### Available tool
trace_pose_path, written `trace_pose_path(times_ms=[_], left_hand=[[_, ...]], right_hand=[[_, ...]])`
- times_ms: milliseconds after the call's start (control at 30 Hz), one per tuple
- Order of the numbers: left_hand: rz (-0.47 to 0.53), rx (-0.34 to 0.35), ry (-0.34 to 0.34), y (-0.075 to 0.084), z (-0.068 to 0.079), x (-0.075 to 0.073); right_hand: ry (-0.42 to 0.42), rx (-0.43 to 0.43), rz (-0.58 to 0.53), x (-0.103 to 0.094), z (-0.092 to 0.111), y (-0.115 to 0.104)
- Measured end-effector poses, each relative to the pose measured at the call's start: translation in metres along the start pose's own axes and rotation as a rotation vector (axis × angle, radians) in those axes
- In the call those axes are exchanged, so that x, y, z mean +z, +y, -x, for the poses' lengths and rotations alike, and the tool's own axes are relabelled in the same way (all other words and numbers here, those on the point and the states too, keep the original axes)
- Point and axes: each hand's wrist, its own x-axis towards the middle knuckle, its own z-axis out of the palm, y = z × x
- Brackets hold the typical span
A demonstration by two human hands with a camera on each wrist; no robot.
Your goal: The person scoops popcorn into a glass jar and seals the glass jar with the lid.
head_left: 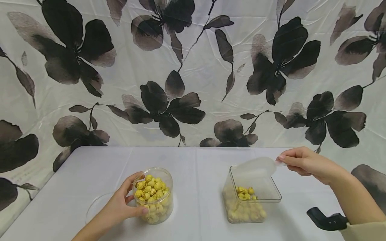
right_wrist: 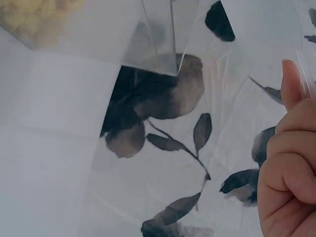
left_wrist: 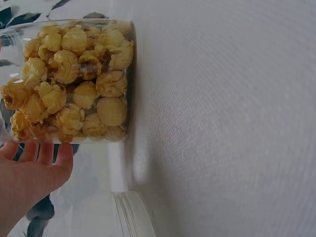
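Observation:
My left hand [head_left: 123, 201] grips a clear round jar [head_left: 167, 214] of yellow popcorn [head_left: 152, 189] by its left side, thumb in front. In the left wrist view, its fingers lie along the wall of the jar [left_wrist: 129, 79], and popcorn [left_wrist: 64, 66] fills most of it. Over on the right, my right hand [head_left: 310, 164] pinches the handle of a translucent scoop [head_left: 259, 166]. The scoop's bowl overlaps the back rim of a clear square container [head_left: 275, 194], which holds popcorn [head_left: 245, 214] in its lower part. At the right wrist view's edge shows the curled right hand [right_wrist: 291, 173].
A clear round lid [head_left: 90, 207] lies on the white table [head_left: 199, 187] to the left of the jar, partly behind the left forearm. A black curved piece [head_left: 327, 219] sits at the right wrist. Behind the table hangs a flowered cloth [head_left: 211, 83].

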Motion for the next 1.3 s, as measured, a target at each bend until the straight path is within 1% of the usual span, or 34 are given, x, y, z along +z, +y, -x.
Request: trace_pose_path(times_ms=[100, 200, 333, 433, 567, 800, 1033, 1200, 1300], left_hand=[[-0.003, 0.007, 0.004, 0.000, 0.000, 0.000], [-0.010, 0.013, 0.007, -0.001, 0.000, 0.001], [-0.005, -0.014, 0.005, 0.001, 0.000, 0.001], [0.011, -0.037, -0.008, 0.002, 0.000, 0.000], [0.014, -0.030, -0.015, 0.003, 0.000, 0.000], [0.006, -0.004, -0.001, 0.001, 0.001, 0.001], [0.015, 0.001, -0.009, 0.001, 0.001, 0.001], [0.015, -0.017, -0.012, 0.001, 0.001, 0.001], [0.008, -0.016, -0.013, 0.001, 0.001, 0.001]], right_hand=[[0.004, 0.027, 0.019, 0.000, 0.000, 0.002], [-0.020, 0.053, 0.044, 0.004, -0.003, 0.005], [-0.064, 0.071, 0.072, 0.014, -0.009, 0.009], [-0.079, 0.074, 0.093, 0.022, -0.014, 0.011], [-0.091, 0.077, 0.105, 0.029, -0.019, 0.014], [-0.114, 0.086, 0.140, 0.038, -0.022, 0.018], [-0.063, 0.082, 0.210, 0.038, -0.022, 0.019], [-0.034, 0.119, 0.197, 0.036, -0.020, 0.021], [-0.025, 0.134, 0.186, 0.035, -0.019, 0.021]])
